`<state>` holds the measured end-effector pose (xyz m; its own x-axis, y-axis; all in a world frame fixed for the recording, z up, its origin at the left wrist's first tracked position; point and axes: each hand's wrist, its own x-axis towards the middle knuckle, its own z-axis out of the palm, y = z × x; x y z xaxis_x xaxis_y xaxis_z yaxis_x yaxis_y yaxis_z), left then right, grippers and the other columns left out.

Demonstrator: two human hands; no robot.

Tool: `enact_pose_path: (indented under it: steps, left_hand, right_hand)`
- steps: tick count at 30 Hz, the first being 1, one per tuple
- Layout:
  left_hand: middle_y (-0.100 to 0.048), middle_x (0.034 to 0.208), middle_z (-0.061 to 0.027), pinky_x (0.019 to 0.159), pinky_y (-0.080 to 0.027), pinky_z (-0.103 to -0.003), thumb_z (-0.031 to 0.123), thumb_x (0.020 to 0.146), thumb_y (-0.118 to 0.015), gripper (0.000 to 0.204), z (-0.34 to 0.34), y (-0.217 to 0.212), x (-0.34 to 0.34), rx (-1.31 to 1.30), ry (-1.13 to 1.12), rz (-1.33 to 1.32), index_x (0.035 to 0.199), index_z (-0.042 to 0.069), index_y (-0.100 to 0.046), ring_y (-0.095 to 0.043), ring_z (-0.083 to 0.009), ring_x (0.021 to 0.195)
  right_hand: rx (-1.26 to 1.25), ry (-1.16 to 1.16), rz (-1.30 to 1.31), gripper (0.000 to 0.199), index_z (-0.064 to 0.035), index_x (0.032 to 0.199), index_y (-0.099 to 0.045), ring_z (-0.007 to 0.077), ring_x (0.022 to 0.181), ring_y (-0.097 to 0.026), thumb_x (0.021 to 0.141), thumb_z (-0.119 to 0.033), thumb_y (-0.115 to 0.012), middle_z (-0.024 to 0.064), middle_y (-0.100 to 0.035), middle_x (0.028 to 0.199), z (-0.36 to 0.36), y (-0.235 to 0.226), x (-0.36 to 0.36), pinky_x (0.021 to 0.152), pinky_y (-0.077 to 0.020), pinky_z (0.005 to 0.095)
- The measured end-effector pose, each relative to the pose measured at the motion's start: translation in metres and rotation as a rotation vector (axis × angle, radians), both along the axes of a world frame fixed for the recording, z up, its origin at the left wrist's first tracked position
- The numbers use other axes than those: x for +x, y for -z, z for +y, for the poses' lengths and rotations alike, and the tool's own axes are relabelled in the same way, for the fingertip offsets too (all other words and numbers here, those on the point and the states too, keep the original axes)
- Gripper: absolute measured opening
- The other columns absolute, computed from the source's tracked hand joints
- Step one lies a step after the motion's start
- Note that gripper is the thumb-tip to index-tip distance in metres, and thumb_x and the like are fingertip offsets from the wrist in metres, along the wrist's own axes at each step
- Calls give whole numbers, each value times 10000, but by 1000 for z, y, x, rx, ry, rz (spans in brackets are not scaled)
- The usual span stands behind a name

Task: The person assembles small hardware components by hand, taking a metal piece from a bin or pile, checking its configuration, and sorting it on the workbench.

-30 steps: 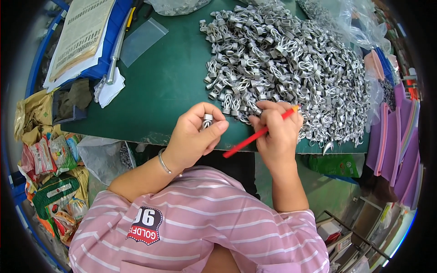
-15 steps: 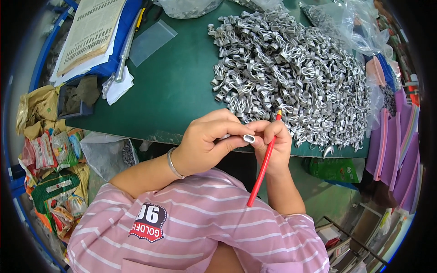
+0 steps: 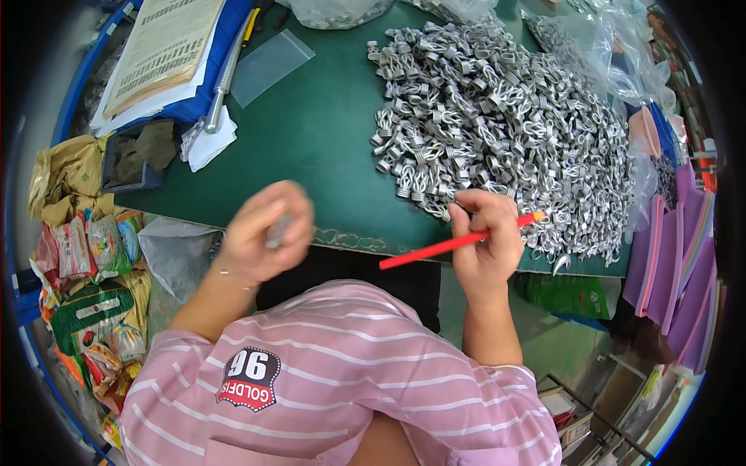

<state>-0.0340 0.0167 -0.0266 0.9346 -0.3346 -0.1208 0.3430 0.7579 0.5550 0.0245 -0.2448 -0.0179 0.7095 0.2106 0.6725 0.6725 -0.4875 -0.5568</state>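
Observation:
My left hand point(image 3: 264, 233) is lifted over the table's front edge at the left and smeared by motion. Its fingers are curled round a small grey metal fitting point(image 3: 277, 231), which looks blurred. At the near edge of a heap of silver metal fittings point(image 3: 497, 116), my right hand point(image 3: 489, 245) is closed on a slim red pencil-like stick point(image 3: 423, 255) with a yellowish tip. The stick lies across the fingers, its tip pointing right over the heap. Thumb and forefinger of that hand come close together beside the nearest fittings; whether they pinch one I cannot tell.
The green table point(image 3: 311, 124) carries a flat clear zip bag point(image 3: 272, 68), a blue folder with papers point(image 3: 159, 54), a metal rod-like tool point(image 3: 221, 89) and a small box with dark cloth point(image 3: 140, 159). A clear plastic bag point(image 3: 175, 248) hangs below the front edge.
My hands have parted: the left has swung left with the small metal fitting, the right has shifted right to the heap. The red stick has turned from steep to nearly level.

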Motion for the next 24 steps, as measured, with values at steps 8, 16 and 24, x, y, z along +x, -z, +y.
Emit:
enact_pose_path:
  steps: [8, 16, 24]
  left_hand:
    - [-557, 670, -56, 532, -425, -232, 183, 810, -618, 211, 168, 60, -137, 1265, 34, 469, 872, 1, -532, -519, -130, 536]
    - [-635, 733, -88, 609, -490, -254, 118, 793, -631, 142, 78, -3, -67, 1342, 518, -144, 835, -18, -641, -631, -148, 696]
    - [-598, 797, -85, 580, -502, -232, -26, 789, -600, 188, -48, -19, 25, 574, 58, -62, 964, -38, -533, -602, -134, 649]
  right_hand:
    - [-357, -108, -54, 307, -63, 741, -485, 254, 747, -536, 545, -76, -721, 73, -614, 904, 17, 1, 16, 622, -367, 377]
    - [-24, -167, -15, 266, -46, 689, -422, 221, 611, -580, 675, 61, -666, 138, -634, 818, 19, 3, 17, 538, -449, 299]
    - [489, -401, 338, 286, -47, 722, -384, 228, 839, -601, 725, 86, -637, 208, -590, 952, 21, 4, -17, 710, -507, 300]
